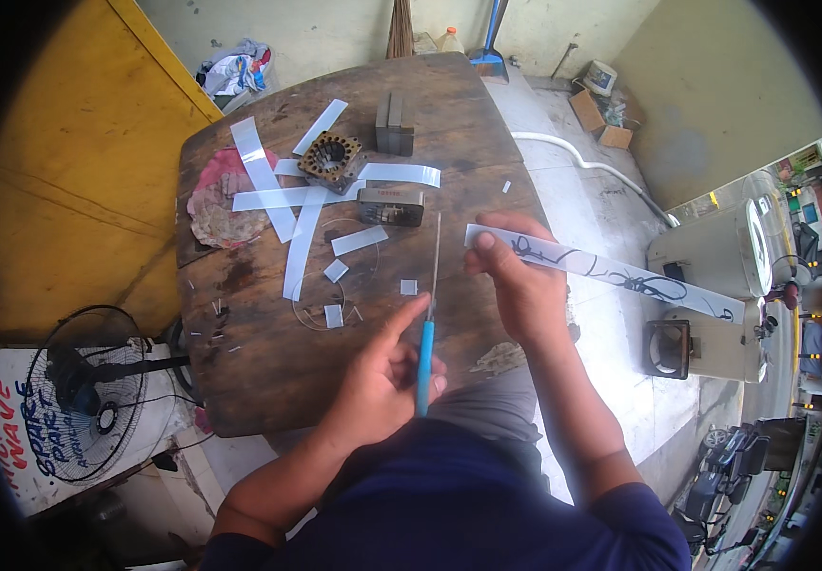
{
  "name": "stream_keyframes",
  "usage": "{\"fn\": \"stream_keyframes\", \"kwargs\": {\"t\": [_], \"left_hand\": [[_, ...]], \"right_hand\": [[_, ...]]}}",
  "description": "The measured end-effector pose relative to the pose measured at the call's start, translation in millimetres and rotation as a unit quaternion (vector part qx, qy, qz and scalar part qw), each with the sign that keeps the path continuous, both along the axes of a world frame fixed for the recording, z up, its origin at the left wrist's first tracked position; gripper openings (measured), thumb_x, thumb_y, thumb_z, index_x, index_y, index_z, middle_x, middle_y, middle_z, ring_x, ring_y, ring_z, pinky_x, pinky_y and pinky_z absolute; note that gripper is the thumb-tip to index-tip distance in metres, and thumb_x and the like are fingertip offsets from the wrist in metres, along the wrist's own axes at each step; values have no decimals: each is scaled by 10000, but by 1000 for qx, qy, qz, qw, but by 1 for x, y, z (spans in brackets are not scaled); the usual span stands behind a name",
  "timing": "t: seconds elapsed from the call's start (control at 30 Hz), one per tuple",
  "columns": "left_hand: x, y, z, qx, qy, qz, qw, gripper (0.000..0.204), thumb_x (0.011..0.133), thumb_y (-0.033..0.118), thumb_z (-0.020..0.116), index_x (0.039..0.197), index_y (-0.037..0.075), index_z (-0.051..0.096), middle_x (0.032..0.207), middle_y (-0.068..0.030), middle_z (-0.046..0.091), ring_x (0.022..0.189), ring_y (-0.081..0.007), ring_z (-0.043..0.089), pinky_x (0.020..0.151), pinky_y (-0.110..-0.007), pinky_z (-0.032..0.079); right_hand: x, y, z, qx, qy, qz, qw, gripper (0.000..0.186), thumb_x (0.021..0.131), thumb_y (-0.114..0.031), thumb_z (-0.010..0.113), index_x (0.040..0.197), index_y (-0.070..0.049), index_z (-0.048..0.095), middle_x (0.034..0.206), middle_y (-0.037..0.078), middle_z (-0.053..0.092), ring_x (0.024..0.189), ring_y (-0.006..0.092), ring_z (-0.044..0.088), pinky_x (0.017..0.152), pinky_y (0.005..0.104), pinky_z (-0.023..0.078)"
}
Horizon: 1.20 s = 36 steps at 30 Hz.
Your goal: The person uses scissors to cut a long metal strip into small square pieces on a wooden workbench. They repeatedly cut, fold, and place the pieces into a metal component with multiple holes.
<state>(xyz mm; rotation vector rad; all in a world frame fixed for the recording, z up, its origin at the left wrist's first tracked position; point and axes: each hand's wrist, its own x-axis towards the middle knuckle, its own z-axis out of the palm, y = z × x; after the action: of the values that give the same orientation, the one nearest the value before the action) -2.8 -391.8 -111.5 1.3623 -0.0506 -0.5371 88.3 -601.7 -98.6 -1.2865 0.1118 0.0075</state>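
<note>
The left hand is grasping a blue-handled, thin-bladed tool, its blade pointing to twelve o'clock. The right hand is pinching a black-marked whitish strip, which is extending between three and four o'clock. Loose strips are lying on the wooden table at eleven o'clock from the left hand.

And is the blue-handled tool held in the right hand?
No, the left hand holds the blue-handled tool, while the right hand holds a white strip.

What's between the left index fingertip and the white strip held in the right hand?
The blue-handled tool's shaft, then bare tabletop, in the head view.
</note>
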Motion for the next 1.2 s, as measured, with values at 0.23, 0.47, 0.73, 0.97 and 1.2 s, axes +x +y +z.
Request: {"fn": "stream_keyframes", "kwargs": {"t": [0.23,0.47,0.73,0.97,1.2], "left_hand": [[8,-10,4,38,-76,-34,996,968,904,-31,779,1707,178,279,1034,-99,719,971,-127,706,864,-300,579],[15,-17,4,31,-65,-30,997,946,917,-24,767,1704,196,290,1023,-88,714,973,-118,701,858,-290,574],[16,-15,-1,16,-76,-17,997,939,921,-39,749,1704,174,278,1024,-88,702,972,-122,698,852,-287,573],[14,-18,-5,-36,-9,-14,999,910,955,-50,721,1703,204,271,1020,-97,694,913,-128,696,812,-329,624],[13,-19,-9,-48,33,5,998,917,963,-30,737,1706,192,249,1021,-87,689,932,-128,697,820,-340,634]], "right_hand": [[-5,0,-6,0,-15,12,1000,307,981,-105,788,1227,46,685,1030,115,761,862,174,748,796,308,620],[-12,8,-10,-11,-6,-9,1000,317,955,-102,784,1201,38,643,980,98,727,830,172,687,786,309,557],[-13,14,-15,-2,-5,-17,1000,246,966,-98,790,1147,28,682,978,78,737,821,130,697,758,273,569],[-11,11,-20,-6,-3,-4,1000,274,957,-109,778,1168,28,668,966,81,723,837,152,680,791,289,545],[-11,11,-21,-18,16,-1,1000,291,981,-113,730,1220,41,667,1033,109,730,874,172,705,823,310,570]]}}
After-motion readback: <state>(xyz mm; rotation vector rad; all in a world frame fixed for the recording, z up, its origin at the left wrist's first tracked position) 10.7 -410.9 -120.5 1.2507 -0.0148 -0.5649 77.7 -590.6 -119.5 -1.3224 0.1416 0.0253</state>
